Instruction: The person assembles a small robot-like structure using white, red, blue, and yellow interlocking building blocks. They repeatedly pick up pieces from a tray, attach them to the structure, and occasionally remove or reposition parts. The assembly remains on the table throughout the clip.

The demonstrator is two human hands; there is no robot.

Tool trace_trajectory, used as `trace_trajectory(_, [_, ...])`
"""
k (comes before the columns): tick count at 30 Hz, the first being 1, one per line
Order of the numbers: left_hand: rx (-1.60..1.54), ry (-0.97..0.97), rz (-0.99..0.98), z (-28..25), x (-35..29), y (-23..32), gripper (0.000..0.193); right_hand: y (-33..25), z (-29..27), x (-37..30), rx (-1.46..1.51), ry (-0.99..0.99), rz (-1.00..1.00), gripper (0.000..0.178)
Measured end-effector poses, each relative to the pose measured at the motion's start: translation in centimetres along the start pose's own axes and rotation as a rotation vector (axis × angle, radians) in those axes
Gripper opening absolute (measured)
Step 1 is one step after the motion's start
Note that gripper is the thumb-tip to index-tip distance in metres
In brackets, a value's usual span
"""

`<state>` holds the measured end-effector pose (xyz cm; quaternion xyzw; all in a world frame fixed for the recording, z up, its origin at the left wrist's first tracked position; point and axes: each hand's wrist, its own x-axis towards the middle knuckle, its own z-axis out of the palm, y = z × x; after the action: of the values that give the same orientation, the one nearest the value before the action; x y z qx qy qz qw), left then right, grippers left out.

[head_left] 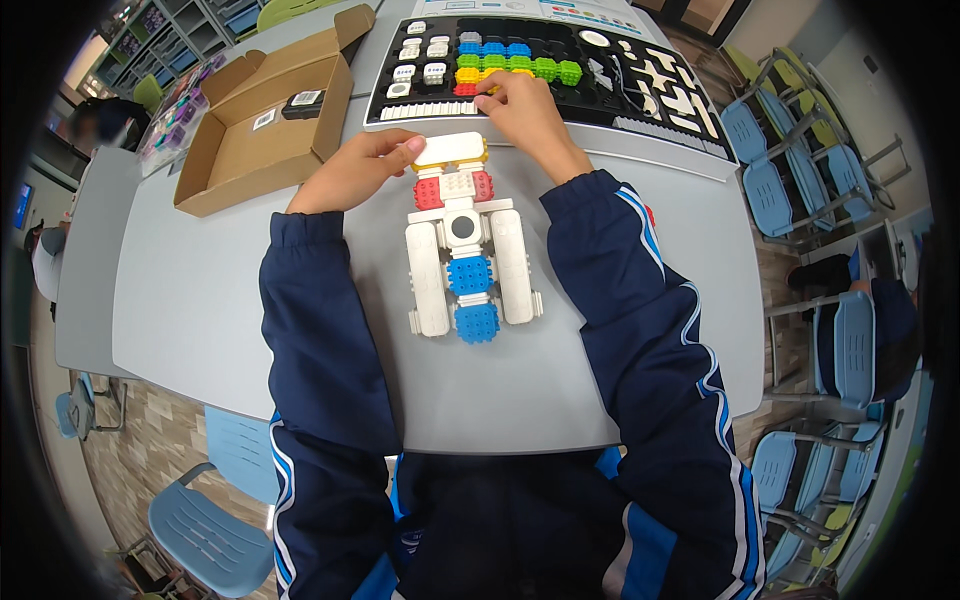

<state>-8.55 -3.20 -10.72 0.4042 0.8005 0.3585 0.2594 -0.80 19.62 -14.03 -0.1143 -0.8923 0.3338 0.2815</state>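
Beside an open cardboard box [240, 145], our left hand [355, 170] pinches the studded plastic model [470, 272] on the smooth grey table [500, 400]; our right hand [530, 115] bends its fingers over the parts tray [655, 153], grip unclear.

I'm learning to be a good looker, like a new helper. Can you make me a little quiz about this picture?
1. Which hand is at the white block on the toy's far end?
2. True or false: the open cardboard box is left of the toy.
3. The two bumpy blocks between the toy's long white bars are: A green, B blue, C yellow.
Key: 1 left hand; 2 true; 3 B.
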Motion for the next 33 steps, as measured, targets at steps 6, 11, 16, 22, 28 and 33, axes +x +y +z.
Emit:
trace_trajectory(6, [-0.087,-0.084,-0.057,0.0,-0.1,1.0,0.049,-0.7,-2.0,0.0,-0.070,0.029,-0.026,0.023])
trace_trajectory(11, [-0.271,-0.177,0.109,-0.4,-0.1,-1.6,0.053,-5.5,-3.5,-0.8,0.118,-0.256,-0.231,0.031])
trace_trajectory(16, [-0.345,-0.180,0.085,0.1,0.1,-0.5,0.060,-6.1,-2.8,-2.2,-0.002,-0.452,-0.332,0.039])
trace_trajectory(22, [-0.356,-0.163,-0.034,-0.1,-0.2,0.5,0.059,-7.0,-2.9,-3.1,-0.079,-0.306,-0.327,0.028])
trace_trajectory(28, [-0.423,-0.145,-0.047,0.3,-0.4,1.1,0.055,-6.8,-2.2,-3.4,-0.190,-0.259,-0.374,0.027])
trace_trajectory(33, [-0.425,-0.096,-0.070,0.5,-0.5,1.6,0.054,-7.0,-2.7,-3.4,-0.214,-0.379,-0.341,0.037])
